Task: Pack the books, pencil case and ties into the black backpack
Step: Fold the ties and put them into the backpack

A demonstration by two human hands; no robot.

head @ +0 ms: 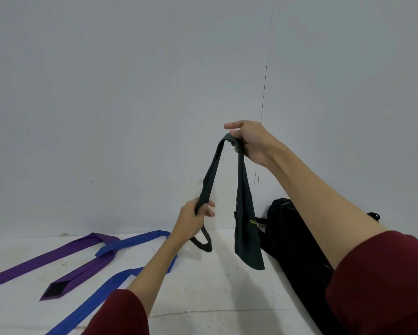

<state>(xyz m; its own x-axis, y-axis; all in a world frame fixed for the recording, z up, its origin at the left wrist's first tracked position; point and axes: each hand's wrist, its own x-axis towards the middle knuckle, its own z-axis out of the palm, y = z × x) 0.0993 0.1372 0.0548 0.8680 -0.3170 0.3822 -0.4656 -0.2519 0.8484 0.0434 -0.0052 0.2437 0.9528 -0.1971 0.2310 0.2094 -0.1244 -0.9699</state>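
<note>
The dark tie (243, 197) hangs in the air over the desk (203, 293), draped in an upside-down V btwn both hands: right hand (248, 141) is up high w/ fingers curled round the fold, left hand (195, 217) lower, fingers wrapped round the narrow part, thin end looping below it. Wide end dangles free just beside the black backpack (297, 250), which lies against the wall at right, partly hidden by the right arm; can't tell if it's open. Main risk: slick fabric slides thru either grip and the fold falls apart. The loose wide end could also snag on the bag's strap. Purple tie (65, 252) and blue tie (130, 240) lie crossed on the desk at left, so lifting one probably drags the other. No books or pencil case in view.
</note>
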